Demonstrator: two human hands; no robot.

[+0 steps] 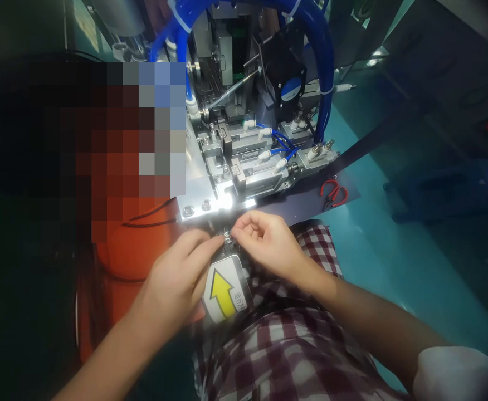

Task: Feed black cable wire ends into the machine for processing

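Both hands meet at a small metallic part just below the front edge of the machine. My left hand reaches in from the left, its thumb and index finger pressed together at the part's left side. From the right comes my right hand, fingers curled and fingertips pinched at the part's other side. What lies between the fingertips is too small to name. Right below the part is a white plate with a yellow arrow, partly behind my left hand.
A machine with metal cylinders and blue air tubes stands ahead. Red-handled pliers lie on the dark surface to the right. An orange surface, partly pixelated, is at the left. Checkered cloth covers my lap.
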